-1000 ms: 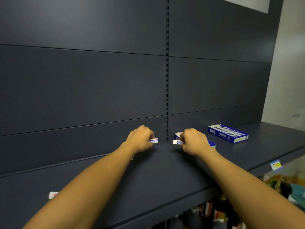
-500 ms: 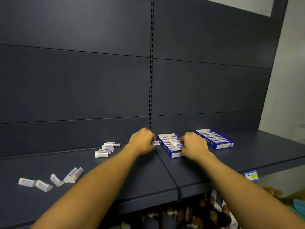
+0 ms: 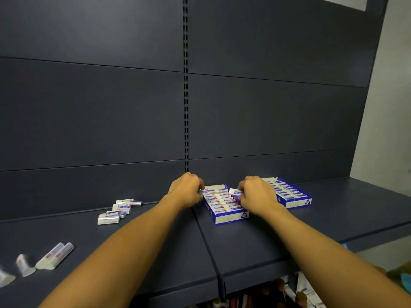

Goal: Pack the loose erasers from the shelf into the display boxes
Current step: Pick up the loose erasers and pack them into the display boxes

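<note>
- Your left hand (image 3: pixel 186 189) is curled at the left rim of the near display box (image 3: pixel 224 205), pinching one eraser (image 3: pixel 206 191) whose white and blue end sticks out over the box's far left corner; the fingertips themselves are turned away from you and hidden.
- Your right hand (image 3: pixel 258 195) is curled over the right side of the same box, pinching a second eraser (image 3: pixel 235 192) that sits tilted just above the packed rows.
- The near display box stands on the dark shelf (image 3: pixel 255 241) just right of the seam between two shelf boards; rows of erasers fill it, though your right hand covers its right edge and how full that side is cannot be told.
- A second display box (image 3: pixel 291 193) lies behind and to the right, its left end hidden by your right hand; its visible part shows a full row of erasers.
- A small pile of loose erasers (image 3: pixel 117 211) lies on the shelf well left of your left hand, near the back panel.
- More loose erasers (image 3: pixel 54 255) lie at the far left near the front edge; they are blurred, and the leftmost one is cut off by the frame.
- Below the shelf, coloured goods (image 3: pixel 289 294) show only as dim, blurred shapes.
</note>
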### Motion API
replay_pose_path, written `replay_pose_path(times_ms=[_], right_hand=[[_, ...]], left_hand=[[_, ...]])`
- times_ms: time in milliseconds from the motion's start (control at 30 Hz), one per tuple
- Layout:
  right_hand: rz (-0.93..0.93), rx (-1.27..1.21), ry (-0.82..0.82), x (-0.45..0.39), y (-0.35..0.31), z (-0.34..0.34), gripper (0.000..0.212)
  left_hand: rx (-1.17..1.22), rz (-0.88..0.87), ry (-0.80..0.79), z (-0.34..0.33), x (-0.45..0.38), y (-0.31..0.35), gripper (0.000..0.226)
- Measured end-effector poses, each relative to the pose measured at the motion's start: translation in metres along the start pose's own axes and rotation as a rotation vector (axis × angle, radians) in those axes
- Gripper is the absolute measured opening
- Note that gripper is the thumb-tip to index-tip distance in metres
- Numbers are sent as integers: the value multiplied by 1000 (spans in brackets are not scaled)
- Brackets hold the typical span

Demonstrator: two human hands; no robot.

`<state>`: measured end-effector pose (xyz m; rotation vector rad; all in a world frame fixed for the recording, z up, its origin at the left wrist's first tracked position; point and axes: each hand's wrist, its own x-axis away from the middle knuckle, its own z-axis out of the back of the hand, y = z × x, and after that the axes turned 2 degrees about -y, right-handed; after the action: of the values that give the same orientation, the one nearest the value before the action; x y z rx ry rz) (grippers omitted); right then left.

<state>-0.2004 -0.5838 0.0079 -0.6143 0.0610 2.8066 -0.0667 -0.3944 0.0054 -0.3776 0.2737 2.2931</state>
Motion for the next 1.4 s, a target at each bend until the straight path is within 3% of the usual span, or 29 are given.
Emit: replay_pose_path(times_ms=[233, 1100, 1400], right_hand=[[15, -84, 41, -48, 19, -19, 25], [86, -532, 3, -110, 46, -109, 28], [107, -467, 12, -114, 51, -111, 33]], left_hand=[[180, 115, 19, -12, -41, 1, 19], [37, 259, 51, -70, -57, 25, 29], [-13, 225, 79, -77, -62, 27, 29]])
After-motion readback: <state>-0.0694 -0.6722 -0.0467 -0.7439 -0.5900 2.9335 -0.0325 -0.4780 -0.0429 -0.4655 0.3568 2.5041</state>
